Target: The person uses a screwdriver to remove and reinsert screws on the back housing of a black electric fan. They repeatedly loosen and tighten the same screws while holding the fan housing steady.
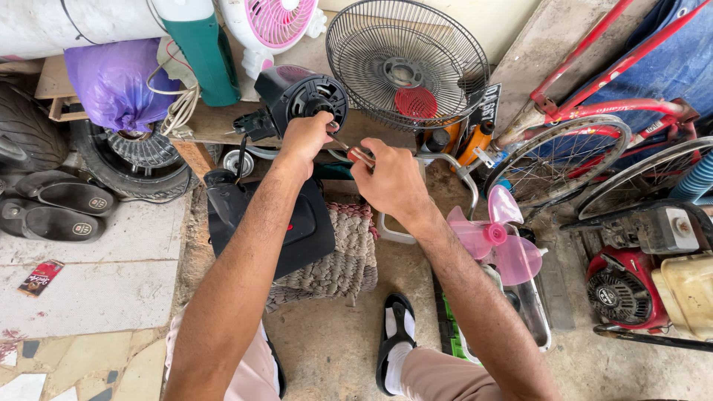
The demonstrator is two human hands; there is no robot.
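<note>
From the head camera, the left hand (306,137) is wrapped around the edge of a black fan motor (303,100), fingers curled onto its housing, seemingly to keep it from turning while the other hand works. The right hand (390,180) pinches a thin tool with a coppery tip (359,154), fingers closed together on it, its point aimed toward the motor beside the left thumb. The motor sits at the top of a black fan base (297,230) that rests on a woven mat (345,256), which puts it up within easy reach. A wire fan guard (407,63) leans against the wall behind, and a pink fan blade (494,238) lies off to the right, both apart from the motor, leaving its front bare.
</note>
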